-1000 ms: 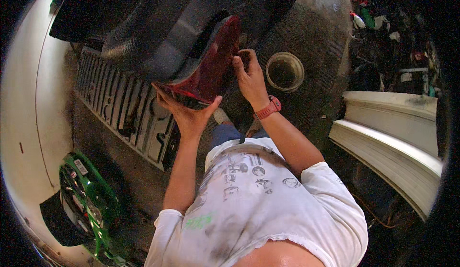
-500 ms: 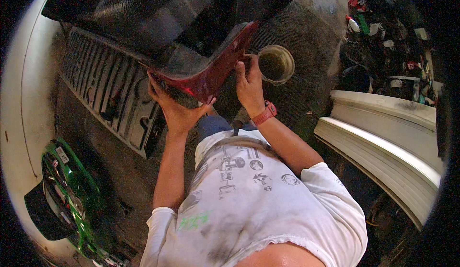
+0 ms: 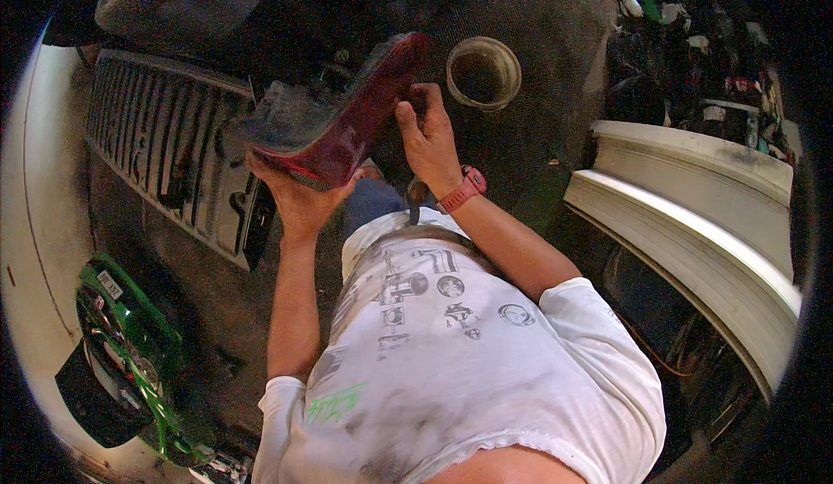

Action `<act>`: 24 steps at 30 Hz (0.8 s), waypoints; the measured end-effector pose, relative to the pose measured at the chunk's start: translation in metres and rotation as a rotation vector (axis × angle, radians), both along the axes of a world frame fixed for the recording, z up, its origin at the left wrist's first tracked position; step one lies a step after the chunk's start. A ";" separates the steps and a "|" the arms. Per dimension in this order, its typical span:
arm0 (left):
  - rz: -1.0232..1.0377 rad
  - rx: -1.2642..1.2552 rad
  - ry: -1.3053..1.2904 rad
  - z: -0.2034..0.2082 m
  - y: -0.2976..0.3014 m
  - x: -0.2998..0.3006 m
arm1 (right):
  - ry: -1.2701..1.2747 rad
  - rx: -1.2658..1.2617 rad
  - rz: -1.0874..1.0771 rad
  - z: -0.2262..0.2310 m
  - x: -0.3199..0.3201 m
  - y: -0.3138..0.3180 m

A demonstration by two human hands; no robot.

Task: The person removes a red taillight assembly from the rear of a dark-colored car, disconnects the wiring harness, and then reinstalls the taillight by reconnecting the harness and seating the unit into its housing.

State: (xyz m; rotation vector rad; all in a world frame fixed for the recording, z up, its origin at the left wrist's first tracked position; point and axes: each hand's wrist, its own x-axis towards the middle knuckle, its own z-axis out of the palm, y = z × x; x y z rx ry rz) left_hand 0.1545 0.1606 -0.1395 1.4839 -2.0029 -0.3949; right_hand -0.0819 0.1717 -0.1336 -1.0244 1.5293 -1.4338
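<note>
A vehicle tail light (image 3: 351,128) with a dark red lens and a dusty grey back edge hangs tilted in front of me, its far end raised toward the right. My left hand (image 3: 299,197) grips its near left corner from below, thumb and fingers spread along the lens. At the right edge of the lens, my right hand (image 3: 429,141) has its fingers curled, with thumb and fingertips against the light; its other fingers are partly hidden. A red watch (image 3: 462,189) is on my right wrist. Just beyond the light looms a dark vehicle body (image 3: 186,6), poorly lit.
A round bucket (image 3: 484,73) stands on the dark floor beyond my right hand. Left lies a ribbed metal panel (image 3: 165,137), with a green motorcycle-like body part (image 3: 139,328) nearer. Long pale panels (image 3: 685,189) line the right, below cluttered bottles and parts (image 3: 694,59).
The tail light has come away from the dark vehicle body, showing more of its back edge, and has shifted slightly left. Both hands moved left with it.
</note>
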 end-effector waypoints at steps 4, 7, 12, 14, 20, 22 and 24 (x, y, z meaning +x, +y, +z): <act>-0.024 -0.107 -0.124 0.004 0.010 -0.008 | -0.008 -0.016 -0.027 -0.006 -0.012 0.009; -0.014 -0.088 -0.167 0.002 0.013 -0.017 | -0.071 -0.037 -0.021 -0.008 -0.025 0.014; -0.006 -0.098 -0.215 -0.002 0.012 -0.021 | -0.042 -0.015 -0.031 -0.012 -0.031 0.012; -0.003 -0.159 -0.248 0.000 0.012 -0.019 | -0.006 0.005 -0.036 -0.012 -0.030 0.011; -0.016 -0.130 -0.273 0.015 0.019 -0.021 | -0.034 0.013 0.012 -0.006 -0.030 0.017; -0.016 -0.166 -0.259 0.019 0.019 -0.023 | -0.060 0.033 0.022 -0.006 -0.031 0.019; -0.030 -0.128 -0.127 0.021 0.019 -0.025 | -0.046 0.016 0.034 -0.009 -0.032 0.017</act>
